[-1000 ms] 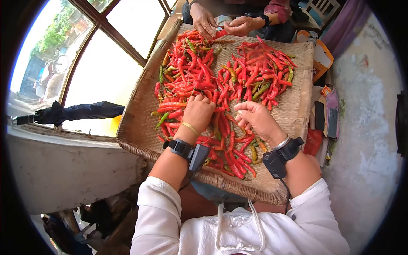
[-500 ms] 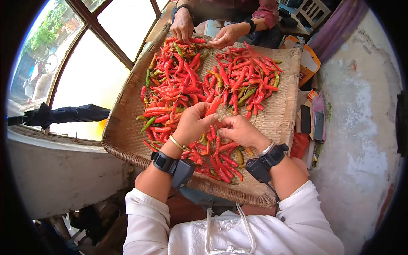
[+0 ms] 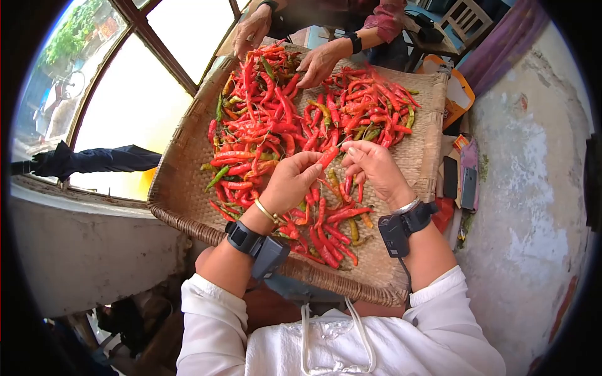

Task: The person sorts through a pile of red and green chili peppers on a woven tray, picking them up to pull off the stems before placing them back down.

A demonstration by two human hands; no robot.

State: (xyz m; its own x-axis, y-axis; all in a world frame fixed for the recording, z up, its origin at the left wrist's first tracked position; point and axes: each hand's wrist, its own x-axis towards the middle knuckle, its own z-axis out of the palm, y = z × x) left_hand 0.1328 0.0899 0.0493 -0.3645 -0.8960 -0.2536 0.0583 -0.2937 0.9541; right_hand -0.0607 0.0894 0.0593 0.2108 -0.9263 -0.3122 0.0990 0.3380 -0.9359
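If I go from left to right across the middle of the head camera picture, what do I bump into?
Dark umbrella → woven tray → left hand → red chili → right hand → phones → wall.

I read arched window (image 3: 125, 81) left, daylight blown out; dark umbrella (image 3: 94, 161) on sill (image 3: 81, 250); patchy plaster wall (image 3: 533, 188) right; wooden chair (image 3: 467, 15) top.

white sleeves (image 3: 213, 326), black wrist devices (image 3: 266, 254), gold bangle (image 3: 266, 212), silver bracelet (image 3: 407, 205).
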